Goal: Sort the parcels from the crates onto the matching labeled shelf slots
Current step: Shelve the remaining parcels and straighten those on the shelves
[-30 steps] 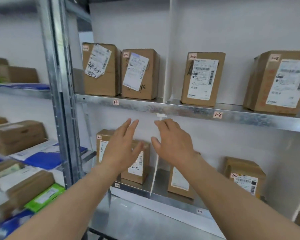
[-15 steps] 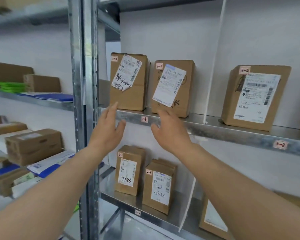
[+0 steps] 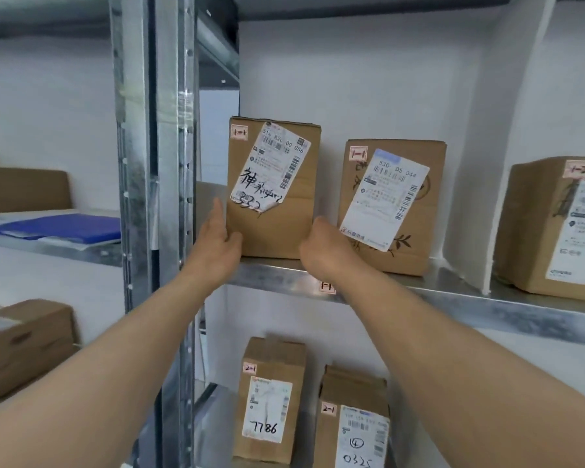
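Observation:
A brown parcel (image 3: 271, 228) with a peeling white label and a "1-1" sticker stands upright at the left end of the metal shelf (image 3: 453, 298), above the shelf-edge tag "1-1" (image 3: 326, 287). My left hand (image 3: 217, 241) holds its lower left edge, fingers up along the side and thumb on the front. At the lower right edge is my right hand (image 3: 321, 246), gripping the box with its fingers hidden behind it. A second "1-1" parcel (image 3: 416, 211) stands just to the right, apart from it.
A steel upright post (image 3: 156, 197) rises close to my left hand. A white divider (image 3: 507, 130) separates a "1-2" parcel (image 3: 534, 231). Two "2-1" parcels (image 3: 274, 369) stand on the shelf below. The left rack holds boxes (image 3: 24, 342) and a blue envelope (image 3: 65, 226).
Both hands rose from below the shelf edge and closed on the two sides of the left "1-1" parcel. The view moved up and closer to that shelf.

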`<state>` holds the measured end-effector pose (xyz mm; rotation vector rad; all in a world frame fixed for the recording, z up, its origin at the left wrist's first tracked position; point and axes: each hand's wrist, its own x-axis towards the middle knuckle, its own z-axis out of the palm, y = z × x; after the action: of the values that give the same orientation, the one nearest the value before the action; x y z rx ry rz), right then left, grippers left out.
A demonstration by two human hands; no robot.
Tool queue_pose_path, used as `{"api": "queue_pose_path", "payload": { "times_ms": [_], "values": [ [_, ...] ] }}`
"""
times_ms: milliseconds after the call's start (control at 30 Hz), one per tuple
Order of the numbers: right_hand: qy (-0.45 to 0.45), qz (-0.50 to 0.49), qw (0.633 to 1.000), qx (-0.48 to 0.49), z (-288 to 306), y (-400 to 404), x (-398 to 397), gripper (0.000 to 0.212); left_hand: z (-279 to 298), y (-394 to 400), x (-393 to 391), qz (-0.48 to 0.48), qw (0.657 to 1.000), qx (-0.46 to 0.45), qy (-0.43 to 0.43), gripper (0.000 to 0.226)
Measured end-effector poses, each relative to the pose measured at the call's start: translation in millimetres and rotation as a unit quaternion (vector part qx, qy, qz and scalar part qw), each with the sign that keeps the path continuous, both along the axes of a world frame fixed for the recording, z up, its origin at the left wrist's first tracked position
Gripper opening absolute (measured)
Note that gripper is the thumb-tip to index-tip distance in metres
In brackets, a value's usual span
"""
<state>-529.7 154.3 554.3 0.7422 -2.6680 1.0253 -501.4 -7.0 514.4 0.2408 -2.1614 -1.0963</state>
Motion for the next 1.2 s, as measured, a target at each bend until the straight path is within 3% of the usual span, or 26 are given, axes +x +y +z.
{"api": "queue_pose_path", "payload": {
  "times_ms": [167,367,467,567,667,733,867,1033,1200],
  "values": [
    [0.004,-0.008,1.000,0.007,-5,-10,-1,0.011,0,-6,-10,-0.016,1.000,0.001,-0.012,0.068],
    [0.017,0.005,1.000,-0.001,-11,-11,1,0.026,3,-13,-16,-0.028,1.000,-0.011,-0.008,0.072],
    [0.022,-0.003,1.000,-0.002,-12,-9,3,0.016,1,-12,-15,-0.019,1.000,0.003,-0.005,0.073],
    [0.081,-0.028,0.996,-0.036,-11,6,2,0.022,1,-8,-14,0.018,0.996,-0.007,0.084,0.070],
    [0.179,-0.096,0.972,-0.117,-7,35,-1,0.038,9,19,-6,-0.036,0.976,-0.051,0.211,0.061],
    [0.211,-0.137,0.954,-0.166,-5,57,-6,0.048,15,48,-3,-0.075,0.968,-0.079,0.224,0.057],
    [0.212,-0.208,0.941,-0.161,-5,89,-11,0.049,19,97,-13,-0.195,0.972,-0.078,0.106,0.067],
    [0.040,-0.218,0.967,-0.128,-13,101,-19,0.045,18,114,-35,-0.160,0.986,-0.022,-0.040,0.072],
    [0.015,-0.196,0.974,-0.114,-16,109,-29,0.037,15,115,-44,-0.161,0.984,-0.033,-0.074,0.055]
  ]
}}
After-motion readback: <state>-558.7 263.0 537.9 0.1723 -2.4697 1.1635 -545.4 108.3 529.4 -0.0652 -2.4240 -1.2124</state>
